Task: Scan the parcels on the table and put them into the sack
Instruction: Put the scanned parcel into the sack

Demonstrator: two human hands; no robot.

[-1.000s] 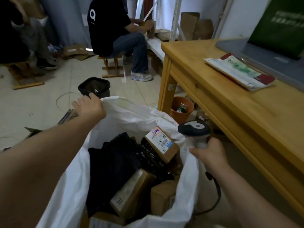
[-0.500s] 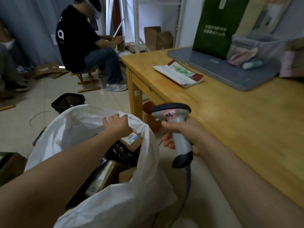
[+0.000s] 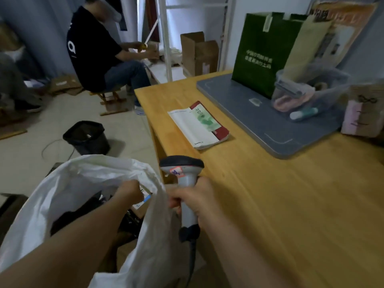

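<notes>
Flat white-and-red parcel (image 3: pixel 199 125) lies on yellow wooden table (image 3: pixel 291 194), well beyond right hand (image 3: pixel 195 202), which grips grey barcode scanner (image 3: pixel 182 166). Looks light, floppy; pinch its near edge. Beside that grip, left hand (image 3: pixel 129 193) curled inside white plastic sack (image 3: pixel 52 194); its hold unclear.

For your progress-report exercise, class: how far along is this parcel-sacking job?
Done: several parcels lie in the white sack. In hand: right hand grips the barcode scanner; left hand is in the sack's mouth. Left: one flat packet on the table.
</notes>
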